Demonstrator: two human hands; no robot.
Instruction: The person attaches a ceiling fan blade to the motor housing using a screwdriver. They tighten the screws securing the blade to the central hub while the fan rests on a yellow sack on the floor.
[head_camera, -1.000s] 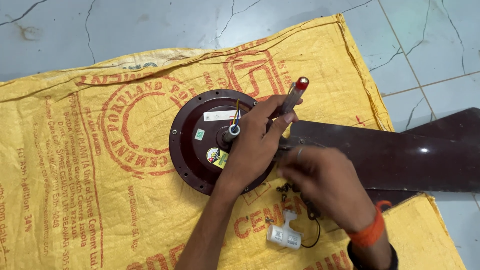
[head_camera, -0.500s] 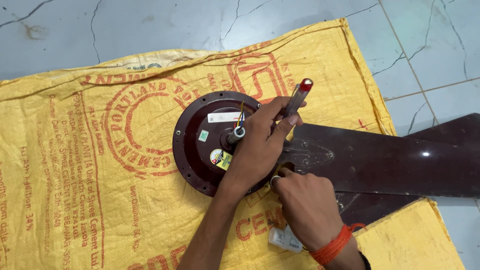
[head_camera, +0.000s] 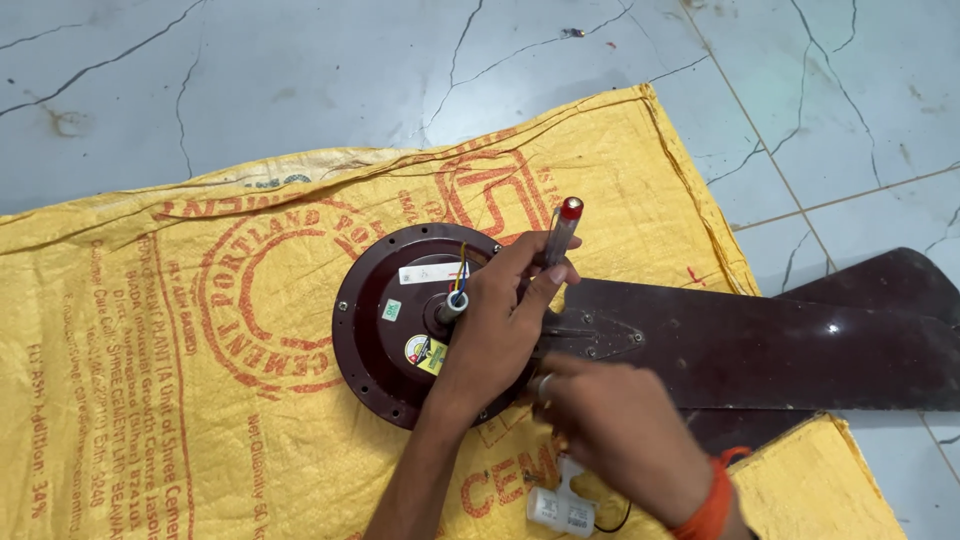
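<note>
On a yellow sack (head_camera: 200, 400), left hand (head_camera: 500, 325) fingers grip a screwdriver (head_camera: 560, 232) over the fan motor (head_camera: 385, 320); right hand (head_camera: 615, 430) fingers curled at its edge.

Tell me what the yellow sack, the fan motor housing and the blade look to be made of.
Yellow sack: woven plastic by its looks, matte, creased, printed in red.
Fan motor housing: probably painted metal, glossy dark maroon, with small screws at the rim.
Blade: likely painted sheet metal, thin and flat, with a bright glint.

The single head-worn camera looks steeply down, close over the floor. A yellow sack (head_camera: 200, 330) fills most of its view.
</note>
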